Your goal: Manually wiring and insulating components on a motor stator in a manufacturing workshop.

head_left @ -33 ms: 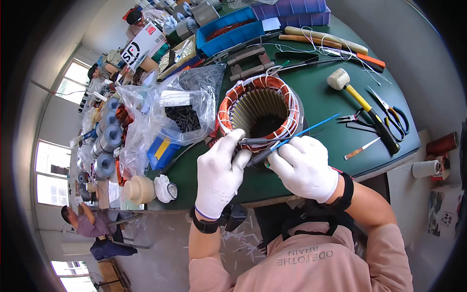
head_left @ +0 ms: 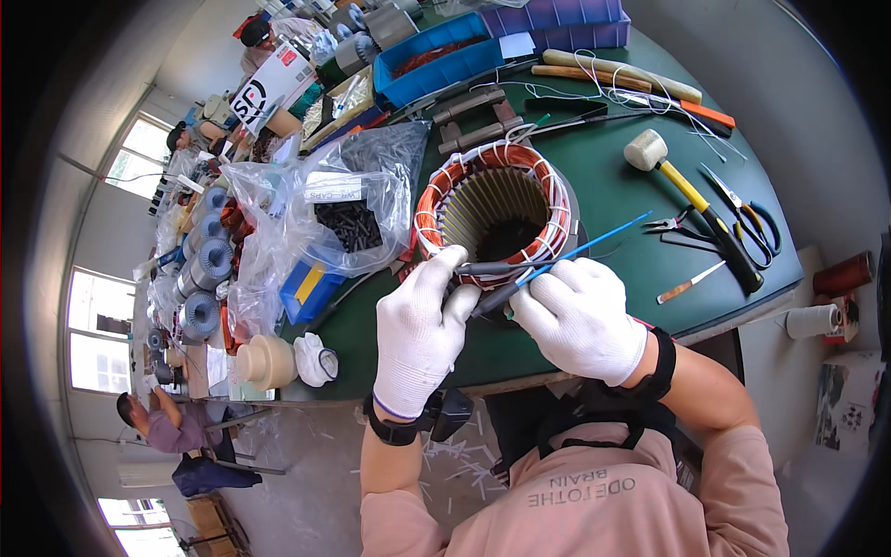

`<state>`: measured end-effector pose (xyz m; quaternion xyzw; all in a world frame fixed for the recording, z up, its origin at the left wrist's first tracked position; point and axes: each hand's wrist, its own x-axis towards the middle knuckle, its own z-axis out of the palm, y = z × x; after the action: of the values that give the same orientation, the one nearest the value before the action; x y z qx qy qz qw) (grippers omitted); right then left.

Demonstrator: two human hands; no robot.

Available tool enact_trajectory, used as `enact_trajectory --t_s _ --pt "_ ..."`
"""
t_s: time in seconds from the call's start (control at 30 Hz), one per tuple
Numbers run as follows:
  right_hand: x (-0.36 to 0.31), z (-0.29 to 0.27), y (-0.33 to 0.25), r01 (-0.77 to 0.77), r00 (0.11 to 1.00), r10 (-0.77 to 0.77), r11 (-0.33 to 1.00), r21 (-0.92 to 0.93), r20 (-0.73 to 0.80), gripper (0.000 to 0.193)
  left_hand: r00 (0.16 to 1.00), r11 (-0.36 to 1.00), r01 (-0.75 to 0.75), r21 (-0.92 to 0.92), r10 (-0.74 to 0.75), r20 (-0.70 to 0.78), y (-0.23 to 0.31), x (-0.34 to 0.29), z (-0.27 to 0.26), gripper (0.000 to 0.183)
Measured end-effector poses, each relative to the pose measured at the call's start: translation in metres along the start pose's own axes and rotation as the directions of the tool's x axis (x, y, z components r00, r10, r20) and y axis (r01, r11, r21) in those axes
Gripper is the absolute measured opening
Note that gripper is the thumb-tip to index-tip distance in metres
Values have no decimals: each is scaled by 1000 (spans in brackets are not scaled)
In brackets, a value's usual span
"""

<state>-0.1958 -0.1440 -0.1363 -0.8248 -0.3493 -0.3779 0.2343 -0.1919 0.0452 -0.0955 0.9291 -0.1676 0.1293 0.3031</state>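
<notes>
A motor stator (head_left: 501,200) stands on the table before me, its orange-red copper winding laced with white cord around the rim. Both my hands wear white gloves and work at its near edge. My left hand (head_left: 419,325) is closed, thumb and fingers pinching the left end of a dark grey sleeved lead (head_left: 497,269). A second, thicker grey sleeve (head_left: 496,300) runs between the hands. My right hand (head_left: 583,320) is closed on a thin blue sleeve (head_left: 608,234), which sticks out up and to the right. The curled fingers hide part of the leads.
Rightward lie a mallet (head_left: 685,186), scissors (head_left: 756,223), pliers (head_left: 673,221) and a small wooden-handled blade (head_left: 691,283). A plastic bag of black caps (head_left: 348,227) and a blue box (head_left: 311,290) stand left. Blue (head_left: 441,70) and purple bins (head_left: 566,23) are behind. Several people work farther left.
</notes>
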Motion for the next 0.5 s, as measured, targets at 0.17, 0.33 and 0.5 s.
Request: enact_trajectory --t_s 0.17,0.33,0.5 --pt "6 -6 -3 16 989 -9 999 -44 144 25 998 999 16 -48 -19 -54 -1 -2 4 38" --pt "-4 -7 -1 -6 990 11 999 -35 138 33 937 980 72 -185 -131 -325 -6 -25 29 40" --pt "1 -12 -8 16 983 0 996 -85 182 37 936 981 -134 -140 78 -344 16 -39 38 18"
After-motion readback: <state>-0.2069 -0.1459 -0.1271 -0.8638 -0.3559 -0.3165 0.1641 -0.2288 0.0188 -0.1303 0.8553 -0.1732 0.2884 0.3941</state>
